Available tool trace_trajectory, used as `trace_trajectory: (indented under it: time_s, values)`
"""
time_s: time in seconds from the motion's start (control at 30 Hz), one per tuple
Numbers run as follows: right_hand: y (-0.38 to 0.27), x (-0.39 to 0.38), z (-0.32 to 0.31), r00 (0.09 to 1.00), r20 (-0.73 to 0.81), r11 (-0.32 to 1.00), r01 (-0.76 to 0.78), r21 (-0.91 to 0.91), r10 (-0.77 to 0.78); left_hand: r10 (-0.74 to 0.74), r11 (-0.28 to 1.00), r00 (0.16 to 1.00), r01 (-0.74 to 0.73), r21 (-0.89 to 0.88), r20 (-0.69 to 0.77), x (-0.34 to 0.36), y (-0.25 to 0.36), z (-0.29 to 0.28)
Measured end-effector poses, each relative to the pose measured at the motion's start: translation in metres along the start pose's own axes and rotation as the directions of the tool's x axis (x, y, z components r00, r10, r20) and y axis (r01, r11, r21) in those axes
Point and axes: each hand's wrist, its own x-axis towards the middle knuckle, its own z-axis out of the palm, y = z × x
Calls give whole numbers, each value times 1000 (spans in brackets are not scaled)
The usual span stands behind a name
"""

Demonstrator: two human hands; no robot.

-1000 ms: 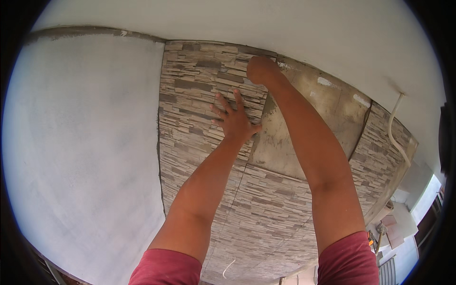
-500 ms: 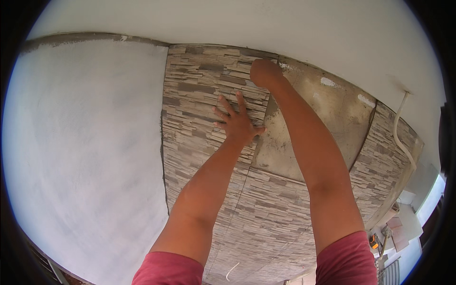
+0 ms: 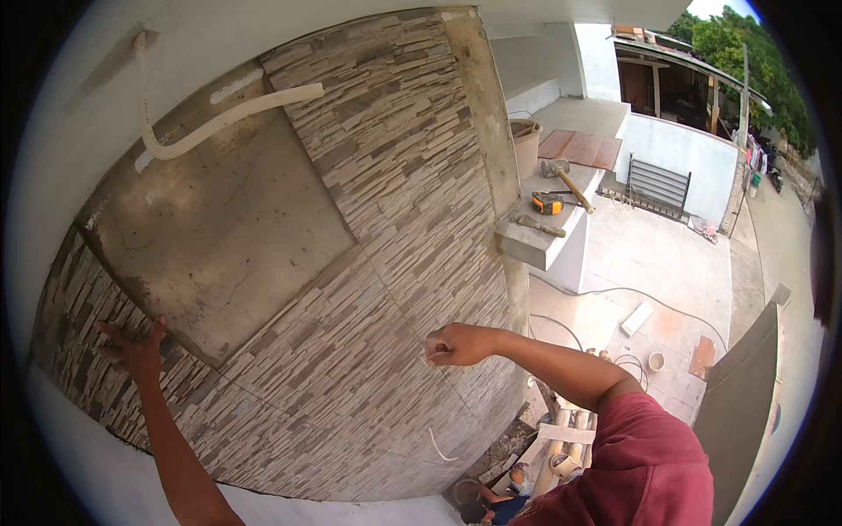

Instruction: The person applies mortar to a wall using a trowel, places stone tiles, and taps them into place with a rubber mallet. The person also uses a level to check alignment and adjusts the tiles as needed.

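Observation:
My left hand (image 3: pixel 133 352) lies with fingers spread on a stone-patterned wall tile (image 3: pixel 74 302), its thumb by the edge of a bare cement square (image 3: pixel 237 219). My right hand (image 3: pixel 460 344) is raised in front of the lower tiles (image 3: pixel 324 342), fingers curled in a pinch. Something small and pale may be at its fingertips, but I cannot make it out. More stone-patterned tiles (image 3: pixel 395 131) border the bare square on its right.
A pale flexible pipe (image 3: pixel 228 127) hangs from the ceiling across the bare square. On a ledge to the right lie a mallet (image 3: pixel 574 186), an orange tape measure (image 3: pixel 547 203), a hammer (image 3: pixel 540 226) and a bucket (image 3: pixel 524 145). Below are a cable (image 3: pixel 667 302) and a white cup (image 3: pixel 656 360).
The view has swung to the right, showing the ledge and yard. My right hand has come off the tile's upper right edge and moved down and right. My left hand stays on the tile.

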Motion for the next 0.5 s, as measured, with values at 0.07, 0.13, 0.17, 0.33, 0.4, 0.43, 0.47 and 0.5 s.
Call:
trace_trajectory:
  time_s: [0.07,0.13,0.17,0.33,0.4,0.43,0.47,0.5]
  values:
    - [79,-69,-52,933,-344,964,-180,-197,104,113,994,984,-111,21,-135,17,-20,21]
    - [112,-127,-123,679,-659,847,-519,-118,324,117,991,989,-111,75,-87,29,-37,34]
    - [155,-154,-155,435,-886,840,-532,-108,161,87,991,996,-84,102,-20,33,-30,37]
    - [296,-196,-266,-109,-876,470,-809,353,469,-7,991,967,-27,130,254,29,-4,-21]
    - [362,-194,-272,-48,-922,447,-864,231,383,49,999,974,-47,-17,222,33,-29,-29]
    - [401,-230,-292,37,-972,556,-825,102,232,76,986,974,-41,-163,213,26,-20,-20]
    - [416,-214,-288,174,-842,578,-795,186,510,71,988,979,-42,-149,192,16,-20,-45]
    - [439,-243,-315,170,-831,555,-811,188,529,18,971,961,49,-233,276,-2,21,-42]
